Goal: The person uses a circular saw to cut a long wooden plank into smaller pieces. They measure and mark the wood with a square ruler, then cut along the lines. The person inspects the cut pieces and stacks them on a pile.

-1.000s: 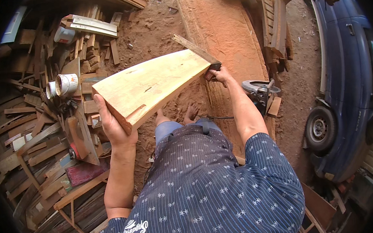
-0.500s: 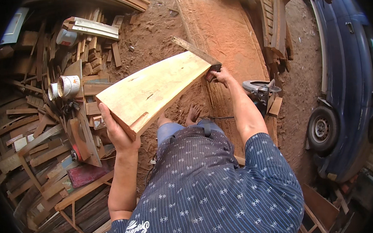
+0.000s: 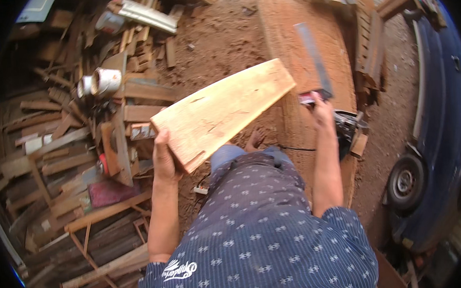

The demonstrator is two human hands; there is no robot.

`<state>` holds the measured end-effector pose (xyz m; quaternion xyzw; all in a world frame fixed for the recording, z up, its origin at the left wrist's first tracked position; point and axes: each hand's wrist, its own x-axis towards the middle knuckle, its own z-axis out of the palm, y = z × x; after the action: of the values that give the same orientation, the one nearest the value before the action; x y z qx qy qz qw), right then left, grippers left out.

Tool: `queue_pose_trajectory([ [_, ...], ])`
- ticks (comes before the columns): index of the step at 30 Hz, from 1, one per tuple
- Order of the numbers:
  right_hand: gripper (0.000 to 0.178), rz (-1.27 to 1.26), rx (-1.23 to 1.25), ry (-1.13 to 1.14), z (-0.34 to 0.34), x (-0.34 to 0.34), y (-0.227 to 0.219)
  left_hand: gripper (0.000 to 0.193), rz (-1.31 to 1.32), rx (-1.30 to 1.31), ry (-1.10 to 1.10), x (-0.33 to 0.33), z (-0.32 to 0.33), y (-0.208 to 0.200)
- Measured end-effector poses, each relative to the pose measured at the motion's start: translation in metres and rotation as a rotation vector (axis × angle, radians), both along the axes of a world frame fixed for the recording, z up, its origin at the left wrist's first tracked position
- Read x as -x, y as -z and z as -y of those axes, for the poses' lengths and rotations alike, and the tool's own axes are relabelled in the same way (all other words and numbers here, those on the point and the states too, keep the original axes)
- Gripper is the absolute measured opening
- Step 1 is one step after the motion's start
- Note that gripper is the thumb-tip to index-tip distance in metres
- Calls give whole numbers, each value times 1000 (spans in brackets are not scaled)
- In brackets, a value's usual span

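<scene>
A pale wooden board (image 3: 228,112) with a curved far edge is held up in front of my body, tilted. My left hand (image 3: 164,158) grips its near left end, thumb along the end face. In my right hand (image 3: 322,111) is a try square (image 3: 315,60), its long metal blade pointing away from me. A gap separates the square from the board's far right end. Something small and reddish also shows at the right fingers, too blurred to name.
A circular saw (image 3: 349,127) rests on the dusty orange-brown bench (image 3: 306,10) to my right. Scrap timber (image 3: 61,166) is piled at left, with white buckets (image 3: 106,80) among it. A blue vehicle (image 3: 437,124) stands at far right.
The try square has come away from the board's far end and turned, its blade now pointing ahead. My right hand has moved right. The left hand keeps hold of the board.
</scene>
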<state>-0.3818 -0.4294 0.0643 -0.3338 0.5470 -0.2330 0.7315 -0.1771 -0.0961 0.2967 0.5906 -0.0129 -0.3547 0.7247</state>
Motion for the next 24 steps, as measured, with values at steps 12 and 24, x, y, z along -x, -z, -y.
queue_pose_trajectory([
  [12,23,-158,320,389,-54,276,-60,97,194,-191,124,-32,3,-9],
  [24,34,-86,-508,544,-242,350,81,81,363,-218,540,-35,22,-43],
])
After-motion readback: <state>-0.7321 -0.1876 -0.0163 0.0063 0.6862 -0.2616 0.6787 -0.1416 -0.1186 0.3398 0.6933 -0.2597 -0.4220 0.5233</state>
